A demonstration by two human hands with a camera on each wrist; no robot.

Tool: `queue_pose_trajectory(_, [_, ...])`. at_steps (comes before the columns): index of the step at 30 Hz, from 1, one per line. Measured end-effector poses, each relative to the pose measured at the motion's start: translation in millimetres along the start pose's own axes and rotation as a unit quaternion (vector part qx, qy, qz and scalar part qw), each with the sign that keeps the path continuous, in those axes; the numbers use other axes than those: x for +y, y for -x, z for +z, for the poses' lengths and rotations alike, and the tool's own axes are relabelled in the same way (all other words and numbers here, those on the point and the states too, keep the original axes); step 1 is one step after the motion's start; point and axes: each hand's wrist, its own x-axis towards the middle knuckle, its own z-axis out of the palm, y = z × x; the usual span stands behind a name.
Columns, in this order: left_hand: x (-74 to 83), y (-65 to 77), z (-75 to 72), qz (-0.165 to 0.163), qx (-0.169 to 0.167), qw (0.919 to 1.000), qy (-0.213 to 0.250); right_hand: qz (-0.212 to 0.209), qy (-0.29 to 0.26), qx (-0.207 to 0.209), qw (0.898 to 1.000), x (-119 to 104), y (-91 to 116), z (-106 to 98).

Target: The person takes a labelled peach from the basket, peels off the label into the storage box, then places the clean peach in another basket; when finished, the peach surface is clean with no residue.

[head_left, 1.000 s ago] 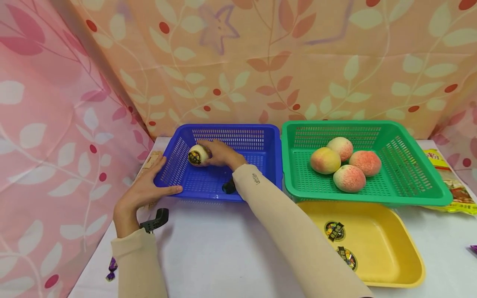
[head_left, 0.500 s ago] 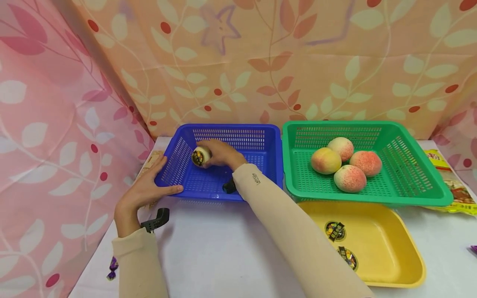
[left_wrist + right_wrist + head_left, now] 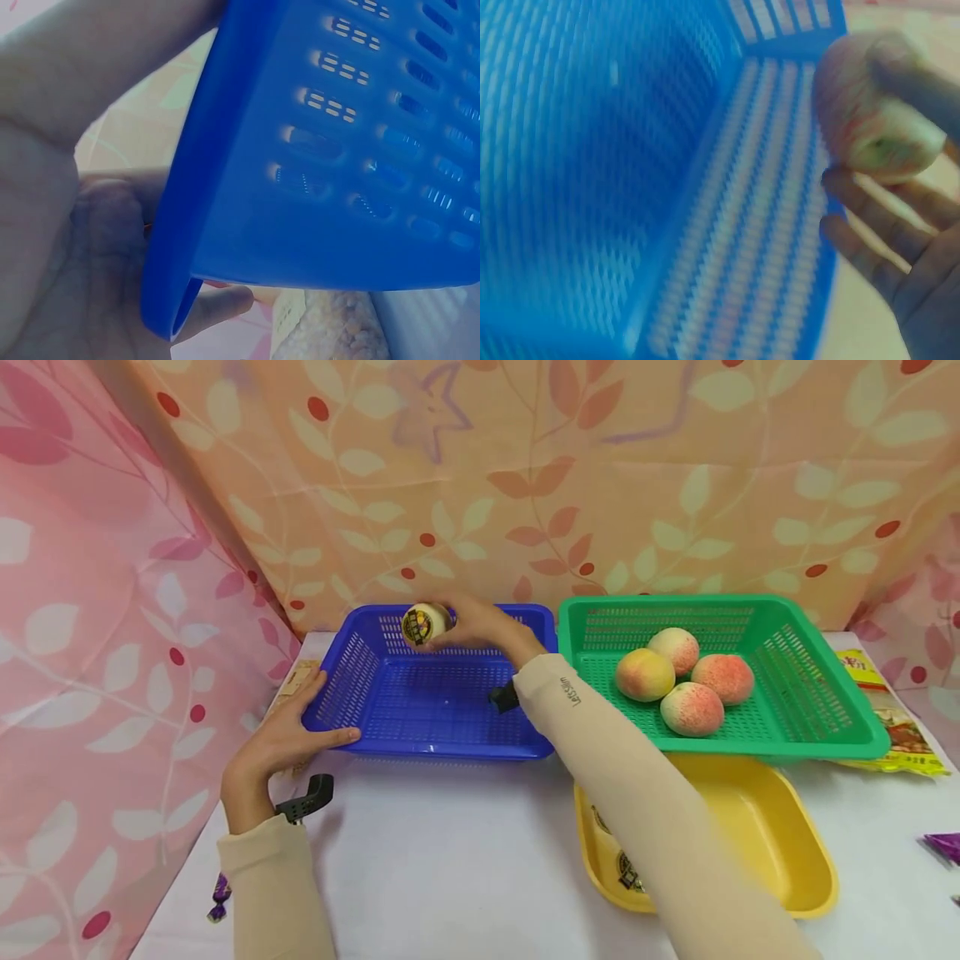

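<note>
In the head view my right hand (image 3: 468,625) holds an apple (image 3: 422,625) above the back of the blue basket (image 3: 427,749). A round black-and-gold sticker faces up from the pale end of the apple. The right wrist view shows the apple (image 3: 866,112) with reddish streaks and a greenish dimple, between thumb and fingers. My left hand (image 3: 288,731) rests against the front left corner of the basket, its thumb along the front rim and its fingers spread by the left side. In the left wrist view, the blue rim (image 3: 214,150) lies close to the palm.
A green basket (image 3: 720,746) with several peaches (image 3: 693,710) stands to the right. In front of it sits a yellow tray (image 3: 821,877) bearing stickers (image 3: 628,870), partly behind my right sleeve. A yellow food packet (image 3: 903,727) lies at far right; purple wrapped sweets (image 3: 219,897) lie near both sides.
My right hand has lifted the apple from inside the blue basket, up and toward the back right. My left hand stays at the basket corner. The head view has shifted slightly.
</note>
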Motion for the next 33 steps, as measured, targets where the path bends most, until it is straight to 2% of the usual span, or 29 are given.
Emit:
queue_pose_trajectory(3, [0.1,0.2,-0.3,0.001,-0.003,1.0,0.0,-0.022,-0.03,0.025,0.999,5.3,17.9,-26.2])
queue_pose_trajectory(7, [-3.2,-1.2,-2.6,-0.003,-0.004,1.0,-0.005,-0.025,-0.039,0.037,0.998,7.5,40.7,-53.2])
queue_pose_trajectory(10, [-5.3,-1.9,-3.7,-0.007,-0.008,0.9999,-0.005,-0.025,-0.01,0.044,0.999,6.7,59.1,-66.2])
queue_pose_trajectory(14, [-7.6,-1.3,-5.9,-0.018,-0.013,0.9997,0.001,-0.037,0.025,0.056,0.997,4.2,82.6,-73.9])
queue_pose_trajectory(19, [-9.1,-2.5,-8.1,-0.026,-0.014,0.9995,0.007,-0.05,-0.013,0.063,0.997,0.2,115.6,-70.1])
queue_pose_trajectory(24, [-11.7,-2.6,-10.3,-0.022,-0.014,0.9997,-0.004,-0.031,-0.057,0.068,0.996,-4.3,148.6,-53.5])
queue_pose_trajectory(29, [-7.6,-2.5,-11.0,0.029,0.014,0.9994,-0.014,-0.029,-0.065,0.061,0.996,-7.6,171.9,-38.5])
queue_pose_trajectory(33, [8.3,0.7,-10.8,0.078,0.045,0.9958,-0.013,-0.041,-0.068,0.049,0.996,-7.8,187.4,-29.9])
